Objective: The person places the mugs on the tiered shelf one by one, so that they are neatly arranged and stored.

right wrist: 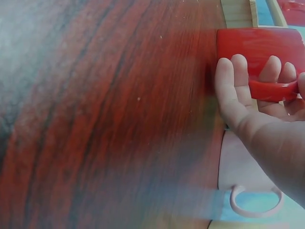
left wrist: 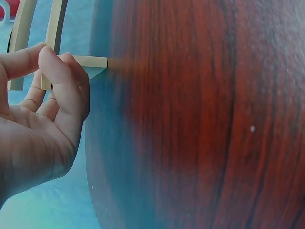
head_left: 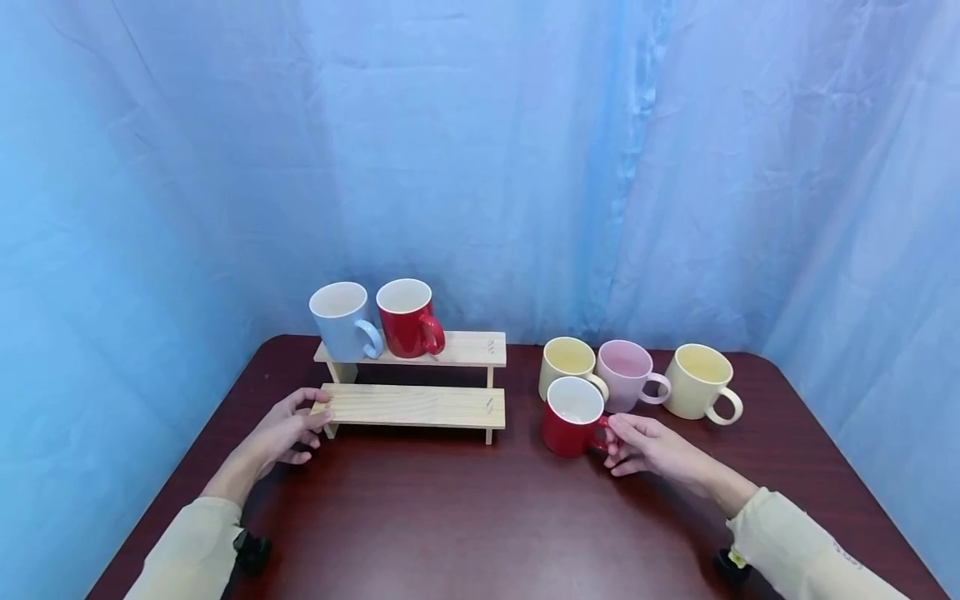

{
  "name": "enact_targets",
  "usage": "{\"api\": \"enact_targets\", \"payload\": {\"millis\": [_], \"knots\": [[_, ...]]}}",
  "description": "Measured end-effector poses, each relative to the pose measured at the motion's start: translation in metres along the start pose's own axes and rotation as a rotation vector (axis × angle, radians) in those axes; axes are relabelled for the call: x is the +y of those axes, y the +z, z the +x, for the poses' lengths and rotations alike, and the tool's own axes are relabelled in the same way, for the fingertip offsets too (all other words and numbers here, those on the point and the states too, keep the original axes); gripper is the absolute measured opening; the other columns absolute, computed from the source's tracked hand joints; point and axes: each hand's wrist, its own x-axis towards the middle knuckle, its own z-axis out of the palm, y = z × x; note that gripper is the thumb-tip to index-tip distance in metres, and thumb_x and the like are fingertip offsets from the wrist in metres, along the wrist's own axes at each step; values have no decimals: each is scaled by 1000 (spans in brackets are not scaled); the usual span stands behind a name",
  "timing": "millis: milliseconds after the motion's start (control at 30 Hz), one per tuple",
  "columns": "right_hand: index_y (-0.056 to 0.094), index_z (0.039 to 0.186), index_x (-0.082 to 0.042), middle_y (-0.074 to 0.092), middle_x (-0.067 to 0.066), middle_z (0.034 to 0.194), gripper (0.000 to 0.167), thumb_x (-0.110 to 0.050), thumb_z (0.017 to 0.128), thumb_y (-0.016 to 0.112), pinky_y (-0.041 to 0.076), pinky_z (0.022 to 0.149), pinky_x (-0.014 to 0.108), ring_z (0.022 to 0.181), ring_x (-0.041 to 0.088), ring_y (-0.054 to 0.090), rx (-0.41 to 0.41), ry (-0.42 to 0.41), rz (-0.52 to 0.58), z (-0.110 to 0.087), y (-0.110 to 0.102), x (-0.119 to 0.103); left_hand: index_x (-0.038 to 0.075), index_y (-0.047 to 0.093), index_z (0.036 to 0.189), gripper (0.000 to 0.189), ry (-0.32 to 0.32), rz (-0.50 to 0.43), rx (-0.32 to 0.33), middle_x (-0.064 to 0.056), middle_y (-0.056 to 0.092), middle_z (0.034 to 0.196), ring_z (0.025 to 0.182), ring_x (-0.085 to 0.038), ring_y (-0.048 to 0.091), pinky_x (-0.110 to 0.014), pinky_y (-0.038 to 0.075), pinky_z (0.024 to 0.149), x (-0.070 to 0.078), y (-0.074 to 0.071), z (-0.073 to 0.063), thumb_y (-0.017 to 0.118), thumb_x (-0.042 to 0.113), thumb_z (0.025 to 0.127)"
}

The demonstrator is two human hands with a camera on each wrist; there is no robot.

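My right hand (head_left: 651, 452) holds a red mug (head_left: 567, 432) by its handle (right wrist: 274, 90), the fingers passing through the loop. This mug is upright, white inside, in front of the yellow and pink mugs. At the left, my left hand (head_left: 288, 429) pinches the end of the lower board of a two-step wooden rack (head_left: 416, 407) between thumb and fingers. The left wrist view shows that hand (left wrist: 52, 109) at the board's end, close to a rack leg (left wrist: 93, 61). On the upper step stand a light blue mug (head_left: 339, 327) and another red mug (head_left: 402, 325).
Behind the held mug are a yellow mug (head_left: 567, 358) and a pink mug (head_left: 621, 379); a second yellow mug (head_left: 693, 383) stands farther right. All rest on a dark red-brown wooden table (head_left: 465, 517). Blue curtains (head_left: 480, 167) hang around its back and sides.
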Motion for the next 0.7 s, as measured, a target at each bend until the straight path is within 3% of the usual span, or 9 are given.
{"api": "enact_targets", "payload": {"millis": [433, 700], "knots": [[44, 107, 13, 62, 14, 94, 40, -27, 111, 41, 58, 85, 51, 88, 23, 66, -31, -33, 55, -1, 1, 9, 15, 42, 139, 46, -8, 3, 2, -12, 56, 98, 71, -22, 57, -35, 54, 57, -1, 1, -1, 63, 26, 100], [45, 108, 12, 60, 15, 93, 39, -27, 112, 40, 57, 86, 50, 88, 28, 67, -30, -47, 38, 2, 2, 8, 15, 42, 139, 46, -10, 6, 1, -12, 57, 98, 72, -22, 58, -35, 55, 58, -1, -1, 1, 63, 27, 100]]}}
